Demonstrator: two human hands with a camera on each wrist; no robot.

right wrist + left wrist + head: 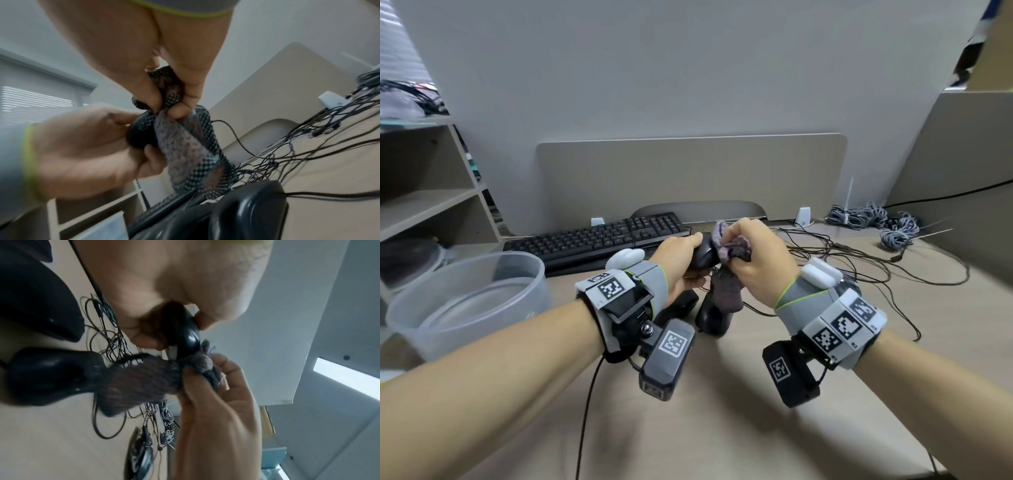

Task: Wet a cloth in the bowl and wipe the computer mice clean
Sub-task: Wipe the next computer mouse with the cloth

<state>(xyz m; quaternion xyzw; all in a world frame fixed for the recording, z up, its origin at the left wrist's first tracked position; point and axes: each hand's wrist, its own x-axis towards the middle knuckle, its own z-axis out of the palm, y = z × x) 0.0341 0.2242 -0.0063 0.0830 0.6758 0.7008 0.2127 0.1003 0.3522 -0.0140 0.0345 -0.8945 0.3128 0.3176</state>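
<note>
My left hand (pixel 681 260) grips a black mouse (pixel 703 256) lifted above the desk; thumb and fingers curl round it (pixel 186 335) (pixel 139 134). My right hand (pixel 753 260) pinches a purplish mesh cloth (pixel 726 274) against the mouse's front end, and the cloth's tail hangs down (pixel 135 382) (pixel 185 149). Two more black mice lie on the desk below the hands, one (pixel 714 320) under the cloth's tail, another (pixel 681 303) partly hidden behind my left wrist. A clear plastic bowl (pixel 448 318) with water stands at the left.
A black keyboard (pixel 599 240) lies behind the hands against the grey desk divider (pixel 688 171). Tangled black cables (pixel 859 260) spread over the desk's right side, with grey cable bundles (pixel 876 219) farther back. Shelves (pixel 431 198) stand at the left.
</note>
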